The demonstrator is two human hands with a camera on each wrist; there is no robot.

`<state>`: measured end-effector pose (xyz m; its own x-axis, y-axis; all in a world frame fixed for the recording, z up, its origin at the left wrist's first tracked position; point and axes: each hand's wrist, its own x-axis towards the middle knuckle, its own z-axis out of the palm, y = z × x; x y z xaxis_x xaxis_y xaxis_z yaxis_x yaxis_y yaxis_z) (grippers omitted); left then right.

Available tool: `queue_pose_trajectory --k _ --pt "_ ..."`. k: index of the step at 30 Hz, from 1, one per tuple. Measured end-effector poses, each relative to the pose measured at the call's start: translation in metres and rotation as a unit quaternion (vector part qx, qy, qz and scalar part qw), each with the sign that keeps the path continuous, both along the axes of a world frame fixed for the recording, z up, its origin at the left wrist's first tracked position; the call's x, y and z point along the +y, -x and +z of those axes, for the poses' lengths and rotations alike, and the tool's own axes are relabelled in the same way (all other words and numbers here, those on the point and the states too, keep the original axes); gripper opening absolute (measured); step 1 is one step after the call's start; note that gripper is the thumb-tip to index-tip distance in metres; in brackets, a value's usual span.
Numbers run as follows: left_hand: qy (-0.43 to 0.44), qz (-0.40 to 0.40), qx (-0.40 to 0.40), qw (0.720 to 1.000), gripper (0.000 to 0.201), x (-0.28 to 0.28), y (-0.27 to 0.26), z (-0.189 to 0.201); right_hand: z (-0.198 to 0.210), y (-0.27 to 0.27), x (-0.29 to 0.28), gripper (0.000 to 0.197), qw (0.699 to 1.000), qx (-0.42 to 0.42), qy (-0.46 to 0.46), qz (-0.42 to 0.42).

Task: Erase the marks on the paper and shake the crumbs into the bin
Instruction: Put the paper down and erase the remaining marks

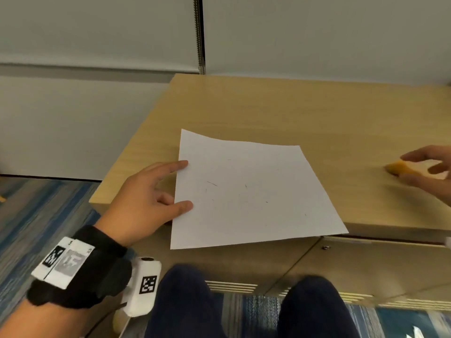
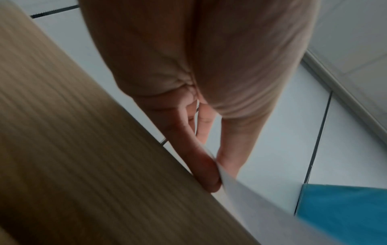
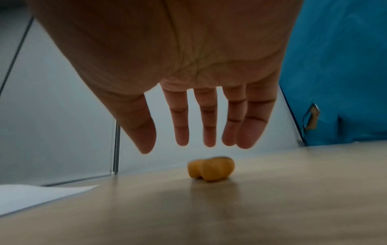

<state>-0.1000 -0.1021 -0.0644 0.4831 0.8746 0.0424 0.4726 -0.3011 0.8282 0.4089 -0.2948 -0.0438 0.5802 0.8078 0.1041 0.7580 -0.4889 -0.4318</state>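
Observation:
A white paper (image 1: 244, 191) with a few faint pencil marks lies on the wooden table (image 1: 268, 111), its near edge hanging over the front. My left hand (image 1: 181, 185) pinches the paper's left edge, thumb on top and fingers beneath. The left wrist view shows that hand (image 2: 209, 165) holding the raised paper (image 2: 261, 215). An orange eraser (image 1: 400, 168) lies on the table at the far right. My right hand (image 1: 424, 167) hovers just over it with fingers spread. In the right wrist view the fingertips (image 3: 184, 140) are above the eraser (image 3: 210, 169), not touching it.
The table's left edge (image 1: 131, 147) drops to a blue striped carpet (image 1: 36, 203). Grey wall panels (image 1: 97, 32) stand behind. A blue surface (image 3: 335, 66) rises at the table's right side. My knees (image 1: 185, 301) are in front of the cabinet.

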Motion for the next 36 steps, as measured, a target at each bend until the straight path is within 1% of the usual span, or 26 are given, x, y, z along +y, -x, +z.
queue_pose_trajectory --k 1,2,4,8,9,10,12,13,16,18,20,22,25,28,30,33,36 --pt "0.007 0.005 -0.005 1.000 0.073 0.000 -0.001 0.000 -0.010 -0.019 0.001 0.059 1.000 -0.021 0.014 0.006" --pt "0.011 0.007 -0.007 1.000 0.072 0.000 -0.002 0.001 -0.015 -0.029 0.002 0.060 0.999 -0.022 0.026 0.017" --pt "0.009 0.008 0.000 1.000 0.071 -0.002 -0.004 0.003 -0.019 -0.027 0.008 0.065 0.999 -0.012 0.036 0.021" --pt "0.012 0.007 -0.001 1.000 0.073 -0.003 -0.006 0.006 -0.006 -0.022 0.021 0.071 0.996 -0.040 0.071 0.024" --pt "0.011 0.008 -0.002 1.000 0.072 -0.002 -0.006 0.006 0.000 -0.022 0.022 0.070 0.995 -0.058 0.072 0.031" --pt "0.011 0.011 -0.001 1.000 0.072 -0.001 -0.007 0.005 0.007 -0.018 0.023 0.064 0.994 -0.067 0.072 0.038" --pt "0.012 0.018 0.005 1.000 0.070 -0.002 -0.008 0.006 0.025 0.006 0.024 0.041 0.992 -0.081 0.071 0.069" --pt "0.014 0.023 0.008 1.000 0.070 -0.001 -0.009 0.005 0.038 0.028 0.027 0.034 0.989 -0.079 0.075 0.096" --pt "0.004 0.032 0.014 0.999 0.071 -0.001 -0.014 0.004 0.067 0.105 0.036 0.033 0.968 -0.038 0.126 0.216" --pt "-0.022 0.036 0.023 0.999 0.071 0.000 -0.017 0.004 0.066 0.149 0.048 0.033 0.945 0.002 0.158 0.286" --pt "-0.040 0.038 0.042 0.998 0.072 0.001 -0.020 0.004 0.063 0.171 0.065 0.033 0.936 -0.025 0.157 0.315" --pt "-0.048 0.043 0.062 0.996 0.071 0.002 -0.021 0.004 0.056 0.184 0.081 0.036 0.919 -0.059 0.152 0.359" --pt "-0.074 0.044 0.107 0.990 0.071 0.005 -0.027 0.005 0.046 0.201 0.104 0.040 0.902 -0.076 0.141 0.400" --pt "-0.080 0.047 0.119 0.988 0.070 0.010 -0.035 0.007 0.034 0.210 0.121 0.030 0.894 -0.090 0.126 0.420" --pt "-0.067 0.050 0.119 0.989 0.069 0.013 -0.037 0.006 0.028 0.208 0.129 0.026 0.894 -0.076 0.143 0.417" --pt "-0.021 0.061 0.094 0.993 0.069 0.016 -0.037 0.004 0.025 0.194 0.133 0.023 0.908 -0.026 0.147 0.391" --pt "-0.009 0.064 0.086 0.994 0.072 0.016 -0.038 0.002 0.029 0.176 0.136 0.022 0.921 -0.029 0.144 0.361"
